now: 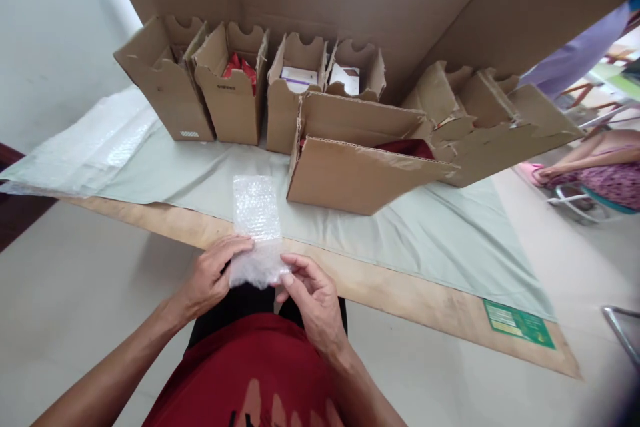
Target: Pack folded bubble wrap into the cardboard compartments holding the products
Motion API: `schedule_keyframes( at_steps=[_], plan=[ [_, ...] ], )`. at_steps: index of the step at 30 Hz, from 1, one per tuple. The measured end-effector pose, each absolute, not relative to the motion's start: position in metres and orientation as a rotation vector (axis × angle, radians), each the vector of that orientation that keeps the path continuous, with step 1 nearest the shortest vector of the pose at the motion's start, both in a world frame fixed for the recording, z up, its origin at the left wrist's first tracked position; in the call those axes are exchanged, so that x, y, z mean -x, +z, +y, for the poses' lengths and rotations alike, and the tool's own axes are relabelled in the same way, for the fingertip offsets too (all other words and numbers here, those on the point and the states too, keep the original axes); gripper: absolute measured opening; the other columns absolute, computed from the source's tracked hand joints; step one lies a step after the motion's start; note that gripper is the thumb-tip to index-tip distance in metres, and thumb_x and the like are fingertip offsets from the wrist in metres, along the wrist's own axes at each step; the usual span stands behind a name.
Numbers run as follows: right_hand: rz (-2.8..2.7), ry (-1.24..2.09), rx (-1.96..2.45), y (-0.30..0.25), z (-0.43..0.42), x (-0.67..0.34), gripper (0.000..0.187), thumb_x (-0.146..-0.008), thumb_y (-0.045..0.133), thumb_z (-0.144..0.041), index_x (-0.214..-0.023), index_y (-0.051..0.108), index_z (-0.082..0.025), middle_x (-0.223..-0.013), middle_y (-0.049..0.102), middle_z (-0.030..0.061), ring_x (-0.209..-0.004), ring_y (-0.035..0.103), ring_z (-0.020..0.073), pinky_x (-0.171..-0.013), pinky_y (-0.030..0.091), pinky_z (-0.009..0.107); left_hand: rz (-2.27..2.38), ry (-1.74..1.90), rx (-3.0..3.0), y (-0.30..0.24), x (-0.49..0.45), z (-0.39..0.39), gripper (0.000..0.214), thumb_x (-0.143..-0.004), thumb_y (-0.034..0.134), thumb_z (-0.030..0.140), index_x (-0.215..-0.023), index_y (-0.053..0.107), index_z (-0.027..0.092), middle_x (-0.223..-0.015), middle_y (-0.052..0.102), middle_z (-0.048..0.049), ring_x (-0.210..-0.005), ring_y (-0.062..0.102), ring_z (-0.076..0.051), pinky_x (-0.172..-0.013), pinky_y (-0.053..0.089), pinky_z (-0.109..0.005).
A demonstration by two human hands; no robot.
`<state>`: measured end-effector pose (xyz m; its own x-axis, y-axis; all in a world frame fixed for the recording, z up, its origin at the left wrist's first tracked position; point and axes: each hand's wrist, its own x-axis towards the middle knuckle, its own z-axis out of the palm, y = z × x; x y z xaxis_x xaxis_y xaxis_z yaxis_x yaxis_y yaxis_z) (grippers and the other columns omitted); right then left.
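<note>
A small piece of bubble wrap (256,210) lies at the front edge of the table, its near end hanging over towards my lap. My left hand (215,273) grips its left side, fingers bent over the top. On the other side, my right hand (313,290) pinches the near right corner between thumb and fingers. The near end looks crumpled. Whether anything lies inside the wrap, I cannot tell.
Several open cardboard bins (230,107) stand along the back, holding red and white items. A wider cardboard box (360,177) sits in front. Flat bubble wrap sheets (95,140) are stacked at left. A seated person's legs (590,157) show at right.
</note>
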<state>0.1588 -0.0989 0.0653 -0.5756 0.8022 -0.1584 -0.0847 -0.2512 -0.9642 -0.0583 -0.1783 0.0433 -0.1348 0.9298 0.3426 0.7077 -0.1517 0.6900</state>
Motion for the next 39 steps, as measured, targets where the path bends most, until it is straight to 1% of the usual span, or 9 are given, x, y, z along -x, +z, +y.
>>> schedule_keyframes(
  at_steps=[4, 8, 10, 13, 15, 17, 23, 29, 39],
  plan=[
    [-1.588, 1.635, 0.871, 0.066, -0.074, -0.16, 0.047, -0.089, 0.07, -0.034, -0.135, 0.061, -0.027, -0.118, 0.071, 0.0096, -0.107, 0.069, 0.024, -0.078, 0.061, 0.035, 2.002, 1.234, -1.364, 0.055, 0.056, -0.169, 0.027, -0.099, 0.054, 0.04, -0.102, 0.073, 0.02, -0.093, 0.079, -0.0053, -0.095, 0.075, -0.023, -0.085, 0.06, -0.034],
    [-1.858, 1.46, 0.895, 0.064, -0.043, -0.143, 0.064, -0.085, 0.069, -0.033, -0.146, 0.05, -0.024, -0.139, 0.063, 0.0152, -0.124, 0.062, 0.0282, -0.083, 0.059, 0.038, 2.0, 1.268, -1.197, 0.058, 0.057, -0.156, 0.029, -0.097, 0.056, 0.045, -0.099, 0.073, 0.02, -0.09, 0.078, -0.0038, -0.098, 0.074, -0.025, -0.085, 0.058, -0.033],
    [-1.945, 1.478, 0.888, 0.061, -0.032, -0.128, 0.073, -0.084, 0.069, -0.035, -0.151, 0.044, -0.02, -0.136, 0.064, 0.0164, -0.114, 0.066, 0.0271, -0.075, 0.057, 0.035, 1.982, 1.275, -1.158, 0.058, 0.059, -0.151, 0.029, -0.096, 0.058, 0.044, -0.105, 0.073, 0.02, -0.093, 0.079, -0.0041, -0.098, 0.074, -0.024, -0.086, 0.057, -0.033],
    [-2.044, 1.482, 0.903, 0.056, -0.022, -0.106, 0.071, -0.088, 0.063, -0.032, -0.153, 0.041, -0.016, -0.101, 0.071, 0.0067, -0.083, 0.064, 0.0199, -0.069, 0.051, 0.032, 1.961, 1.306, -1.085, 0.057, 0.061, -0.144, 0.031, -0.094, 0.06, 0.042, -0.112, 0.072, 0.02, -0.094, 0.079, -0.0047, -0.095, 0.075, -0.023, -0.085, 0.058, -0.031],
    [-2.091, 1.406, 0.926, 0.053, -0.02, -0.097, 0.064, -0.09, 0.059, -0.03, -0.15, 0.044, -0.016, -0.08, 0.064, -0.0018, -0.071, 0.057, 0.0174, -0.069, 0.047, 0.032, 1.997, 1.332, -1.057, 0.056, 0.061, -0.141, 0.034, -0.091, 0.062, 0.043, -0.114, 0.071, 0.019, -0.093, 0.079, -0.005, -0.089, 0.075, -0.022, -0.082, 0.058, -0.031],
    [-2.104, 1.317, 0.956, 0.05, -0.02, -0.092, 0.06, -0.09, 0.058, -0.029, -0.148, 0.046, -0.017, -0.072, 0.057, -0.0047, -0.068, 0.054, 0.0173, -0.068, 0.044, 0.032, 2.086, 1.349, -1.062, 0.054, 0.061, -0.137, 0.036, -0.089, 0.063, 0.043, -0.114, 0.07, 0.019, -0.089, 0.078, -0.0043, -0.08, 0.074, -0.02, -0.076, 0.058, -0.03],
    [-2.025, 1.33, 0.973, 0.045, -0.02, -0.093, 0.059, -0.091, 0.057, -0.028, -0.148, 0.045, -0.017, -0.074, 0.059, -0.0027, -0.067, 0.055, 0.0183, -0.065, 0.043, 0.032, 2.228, 1.339, -1.178, 0.05, 0.063, -0.132, 0.038, -0.09, 0.063, 0.044, -0.116, 0.071, 0.018, -0.08, 0.073, -0.0019, -0.07, 0.069, -0.016, -0.066, 0.054, -0.026],
    [-2.014, 1.286, 1.019, 0.047, -0.02, -0.09, 0.063, -0.09, 0.059, -0.026, -0.151, 0.045, -0.018, -0.079, 0.064, -0.0007, -0.07, 0.059, 0.0187, -0.069, 0.046, 0.032, 2.312, 1.296, -1.27, 0.048, 0.065, -0.124, 0.037, -0.093, 0.057, 0.041, -0.115, 0.072, 0.016, -0.074, 0.07, 0.0003, -0.062, 0.063, -0.013, -0.066, 0.051, -0.025],
    [-2.044, 1.072, 1.129, 0.044, -0.022, -0.085, 0.064, -0.092, 0.056, -0.031, -0.153, 0.045, -0.016, -0.097, 0.073, 0.0073, -0.079, 0.067, 0.0224, -0.078, 0.053, 0.037, 2.46, 1.038, -1.184, 0.053, 0.065, -0.112, 0.049, -0.09, 0.051, 0.043, -0.129, 0.066, 0.018, -0.079, 0.073, -0.002, -0.068, 0.066, -0.02, -0.071, 0.047, -0.032]
  ],
)
